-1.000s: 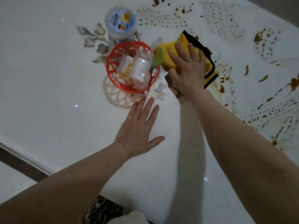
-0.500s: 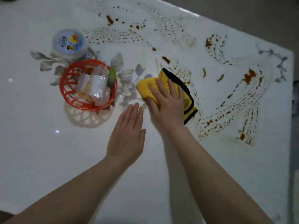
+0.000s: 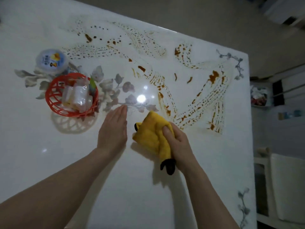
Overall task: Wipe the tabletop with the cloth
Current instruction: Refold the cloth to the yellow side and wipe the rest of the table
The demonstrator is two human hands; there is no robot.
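Gripping the bunched yellow cloth (image 3: 152, 132), the person's right hand (image 3: 177, 142) has its fingers curled over the top of the fabric, with the thumb pressed into the folds. The cloth sits crumpled on the white tabletop (image 3: 49, 162) near the middle of the view, a black-edged corner (image 3: 168, 166) hanging out below the hand toward the near side and another dark bit showing at its left edge. Just left of the cloth, apart from it, the left hand (image 3: 113, 129) lies flat with straight fingers held together, pointing toward the far side, holding nothing.

Brown sauce streaks and dotted smears (image 3: 212, 78) cover the far and right parts of the table, reaching down to just right of the cloth. A grey flower pattern (image 3: 128, 87) is printed on the surface beyond the left hand. To the left stands a red openwork basket (image 3: 54, 106) holding clear-wrapped packets (image 3: 79, 95) and a green item whose kind cannot be told. A round lidded tub with a blue and yellow label (image 3: 52, 61) stands just beyond the basket. A bright lamp reflection (image 3: 141, 98) shines on the tabletop between the flowers and the stains.
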